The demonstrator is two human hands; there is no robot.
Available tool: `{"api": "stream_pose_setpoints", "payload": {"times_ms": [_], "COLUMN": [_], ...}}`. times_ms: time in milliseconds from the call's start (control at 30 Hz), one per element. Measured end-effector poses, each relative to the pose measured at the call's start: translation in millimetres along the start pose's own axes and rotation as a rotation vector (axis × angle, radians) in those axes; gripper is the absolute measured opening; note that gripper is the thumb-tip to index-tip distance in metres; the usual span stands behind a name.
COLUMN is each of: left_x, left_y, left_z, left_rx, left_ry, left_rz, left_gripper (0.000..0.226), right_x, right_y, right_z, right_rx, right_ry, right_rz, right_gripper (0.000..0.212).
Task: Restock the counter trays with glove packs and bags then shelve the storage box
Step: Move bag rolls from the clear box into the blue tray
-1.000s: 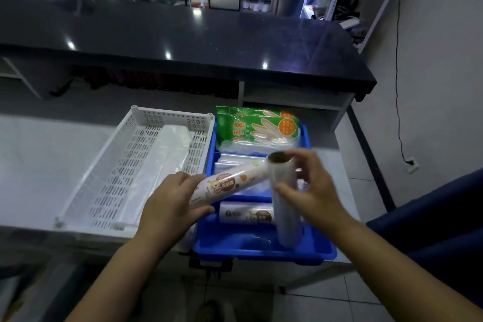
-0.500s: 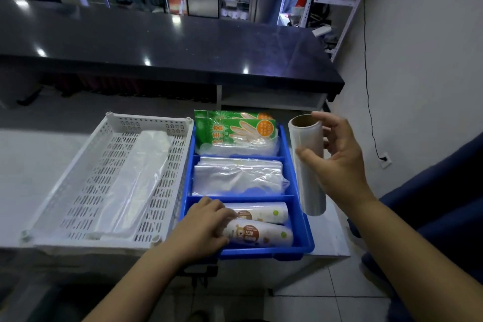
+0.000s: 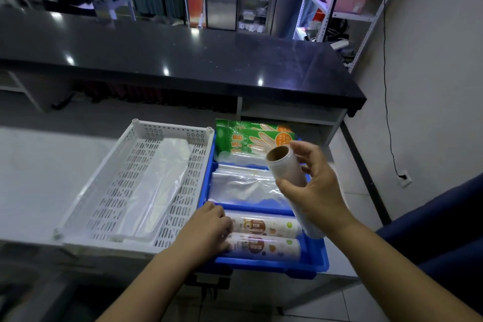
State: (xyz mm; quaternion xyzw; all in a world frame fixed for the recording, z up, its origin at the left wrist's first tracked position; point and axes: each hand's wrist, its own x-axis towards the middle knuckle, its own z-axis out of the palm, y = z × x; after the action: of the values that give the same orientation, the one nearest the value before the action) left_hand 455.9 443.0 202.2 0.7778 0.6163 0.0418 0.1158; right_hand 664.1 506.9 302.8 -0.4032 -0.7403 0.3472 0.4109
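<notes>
**Blue tray, three compartments filled**

Blue tray (image 3: 264,265) at the counter's right edge: two glove packs (image 3: 251,138), one bag stack (image 3: 243,185), two printed rolls (image 3: 264,236). My left hand (image 3: 209,230) lies flat on them; my right hand (image 3: 318,191) grips one clear roll (image 3: 287,167). One white basket (image 3: 172,133) sits alongside.

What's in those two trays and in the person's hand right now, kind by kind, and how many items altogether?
Green glove packs: 2
Clear bag stack in the blue tray: 1
Printed rolls: 2
Clear film roll in right hand: 1
Clear bag bundle in the white tray: 1
Total: 7
</notes>
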Motion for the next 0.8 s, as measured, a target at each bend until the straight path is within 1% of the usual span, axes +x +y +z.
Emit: {"api": "stream_pose_setpoints", "payload": {"times_ms": [67, 133, 233, 300, 367, 433, 500, 700, 733, 800], "left_x": [-3.6, -11.2, -25.6, -33.0, -36.6, -36.0, -35.7, -32.4, -31.6, -30.8], "left_y": [-5.3, -15.6, -38.9, -49.6, -52.6, -49.1, -45.4, -36.0, -35.0, -32.2], "left_z": [-5.7, -15.3, -31.6, -38.0, -39.7, -38.5, -35.6, -32.1, -33.2, -36.7], "left_rx": [0.007, -0.047, -0.133, -0.136, -0.14, -0.148, -0.159, -0.214, -0.215, -0.217], "left_ry": [0.003, 0.04, 0.191, 0.259, 0.263, 0.259, 0.269, 0.279, 0.279, 0.287], "left_rz": [0.008, -0.018, -0.138, -0.211, -0.232, -0.228, -0.224, -0.239, -0.239, -0.249], "left_gripper": [0.033, 0.035, 0.031, 0.028, 0.027, 0.026, 0.025, 0.024, 0.024, 0.023], "right_x": [-1.7, -5.3, -9.4, -11.1, -13.4, -15.8, -17.1, -19.3, -19.3, -19.0], "right_y": [0.3, 3.0, 11.2, 17.9, 24.6, 30.9, 35.0, 38.8, 37.9, 36.6], "right_z": [13.6, 28.4, 53.2, 70.9, 87.1, 97.2, 104.2, 105.8, 103.2, 93.3], "right_rx": [-0.053, -0.16, -0.39, -0.546, -0.678, -0.752, -0.766, -0.738, -0.711, -0.641], "right_ry": [-0.094, -0.188, -0.329, -0.461, -0.585, -0.66, -0.691, -0.708, -0.694, -0.615], "right_rz": [-0.026, -0.059, -0.165, -0.211, -0.218, -0.215, -0.209, -0.237, -0.219, -0.157], "right_gripper": [0.068, 0.065, 0.059, 0.056, 0.055, 0.056, 0.057, 0.062, 0.06, 0.054]}}
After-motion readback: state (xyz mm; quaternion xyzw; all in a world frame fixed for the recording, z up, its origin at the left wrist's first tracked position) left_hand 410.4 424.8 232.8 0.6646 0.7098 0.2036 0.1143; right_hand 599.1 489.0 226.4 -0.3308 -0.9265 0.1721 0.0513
